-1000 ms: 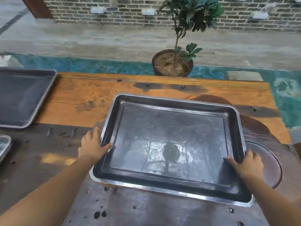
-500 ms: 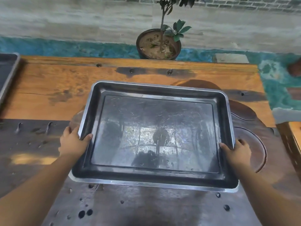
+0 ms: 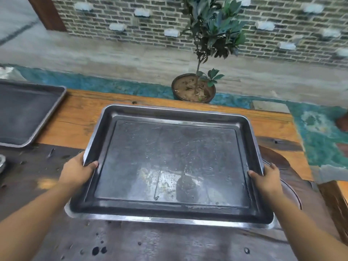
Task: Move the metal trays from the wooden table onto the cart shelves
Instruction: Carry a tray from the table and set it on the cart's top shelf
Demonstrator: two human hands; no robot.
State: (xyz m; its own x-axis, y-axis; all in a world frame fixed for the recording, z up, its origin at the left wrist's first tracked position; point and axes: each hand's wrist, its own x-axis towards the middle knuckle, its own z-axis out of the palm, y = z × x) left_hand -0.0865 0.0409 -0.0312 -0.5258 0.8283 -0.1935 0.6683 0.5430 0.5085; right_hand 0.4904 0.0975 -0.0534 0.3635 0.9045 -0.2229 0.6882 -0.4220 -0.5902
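Both hands, left [image 3: 78, 173] and right [image 3: 266, 180], grip the metal tray [image 3: 173, 162] by opposite side rims.

We are looking at a table [image 3: 79, 117], orange along its far edge, dark and pitted nearer us. A tray [image 3: 24, 113] is lying at its left edge, and a metal piece [image 3: 1, 163] is sitting nearer.

A small tree [image 3: 214, 23] with dark green leaves grows from a round brown pot [image 3: 176, 91] filled with dry soil, set at the edge of teal-painted ground [image 3: 105, 85] near a pale flat slab [image 3: 269, 106]. Behind it runs a grey concrete band [image 3: 113, 59] below a grey brick wall [image 3: 105, 14] studded with pale protruding blocks [image 3: 117, 27]. 1 dark brown wooden post [image 3: 47, 13] slants at the upper left.
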